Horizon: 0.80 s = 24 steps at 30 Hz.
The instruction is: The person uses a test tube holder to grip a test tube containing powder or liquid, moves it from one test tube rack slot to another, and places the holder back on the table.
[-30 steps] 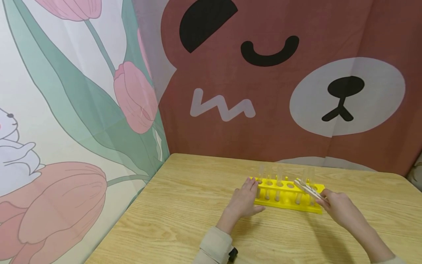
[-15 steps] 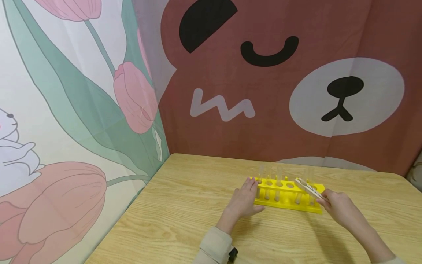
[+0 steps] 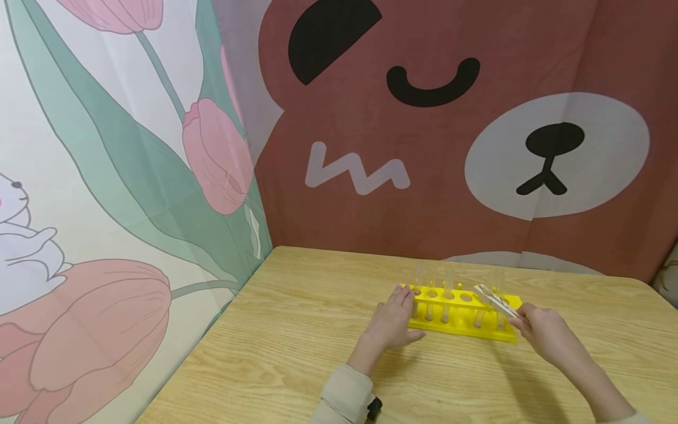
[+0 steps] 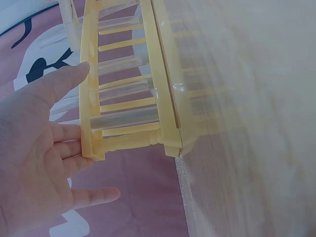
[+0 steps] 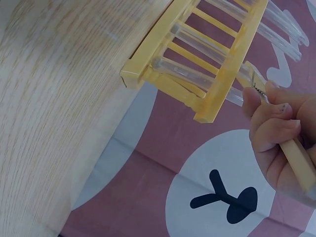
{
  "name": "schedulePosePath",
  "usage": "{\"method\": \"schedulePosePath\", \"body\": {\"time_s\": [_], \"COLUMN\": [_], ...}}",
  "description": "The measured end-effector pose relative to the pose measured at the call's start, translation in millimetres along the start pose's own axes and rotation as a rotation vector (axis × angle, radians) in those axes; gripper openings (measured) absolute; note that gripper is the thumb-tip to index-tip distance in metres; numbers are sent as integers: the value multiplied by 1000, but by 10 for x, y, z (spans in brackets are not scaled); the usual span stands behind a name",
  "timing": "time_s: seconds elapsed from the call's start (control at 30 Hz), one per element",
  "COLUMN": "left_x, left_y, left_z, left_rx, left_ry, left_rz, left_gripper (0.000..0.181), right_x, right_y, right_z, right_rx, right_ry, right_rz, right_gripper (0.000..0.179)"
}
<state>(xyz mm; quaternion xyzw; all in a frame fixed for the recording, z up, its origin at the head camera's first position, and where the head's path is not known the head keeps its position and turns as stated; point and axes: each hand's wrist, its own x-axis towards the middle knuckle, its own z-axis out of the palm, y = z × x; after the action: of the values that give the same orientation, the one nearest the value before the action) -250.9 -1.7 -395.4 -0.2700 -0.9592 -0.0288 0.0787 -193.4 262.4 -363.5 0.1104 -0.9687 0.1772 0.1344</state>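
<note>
A yellow test tube rack (image 3: 450, 330) stands on the wooden table with several clear test tubes (image 3: 448, 282) upright in it. Fingers of my left hand (image 3: 391, 324) rest at the rack's left end; in the left wrist view the thumb and fingertips lie against the upper shelf (image 4: 91, 113). My right hand (image 3: 545, 333) grips a wooden test tube clamp (image 3: 498, 303) at its handle. The clamp slants over the rack's right part, its far end right by the tops of the rightmost tubes. In the right wrist view a metal spring (image 5: 259, 91) shows on the clamp.
The pale wood table (image 3: 296, 330) reaches back to a wall hanging (image 3: 360, 229) with a bear print. To the left hangs another cloth (image 3: 106, 247) with tulips. One hole (image 3: 466, 298) in the rack's upper shelf holds no tube.
The clamp turns very slightly, and the tube beside its end shifts a little within the rack. My left hand and the rack stay in place.
</note>
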Motion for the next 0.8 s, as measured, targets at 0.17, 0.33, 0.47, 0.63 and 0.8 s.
{"method": "schedulePosePath", "body": {"time_s": [0.17, 0.33, 0.47, 0.63, 0.8], "left_x": [3, 7, 4, -1, 1], "left_y": [2, 7, 6, 6, -1], "left_z": [1, -2, -10, -21, -13], "left_rx": [-4, -7, -10, -10, -1], "left_ry": [-3, -11, -6, -1, 1], "left_rz": [-3, -5, -1, 5, 10], "left_gripper": [80, 80, 80, 79, 79], "right_x": [-5, -11, -10, -13, -17], "right_y": [0, -5, -7, -11, -18], "right_z": [2, 0, -10, -23, -31], "right_rx": [6, 5, 1, -2, -2], "right_ry": [16, 32, 33, 37, 40], "right_rz": [-8, -19, -28, -31, -26], "right_gripper": [15, 15, 16, 17, 16]}}
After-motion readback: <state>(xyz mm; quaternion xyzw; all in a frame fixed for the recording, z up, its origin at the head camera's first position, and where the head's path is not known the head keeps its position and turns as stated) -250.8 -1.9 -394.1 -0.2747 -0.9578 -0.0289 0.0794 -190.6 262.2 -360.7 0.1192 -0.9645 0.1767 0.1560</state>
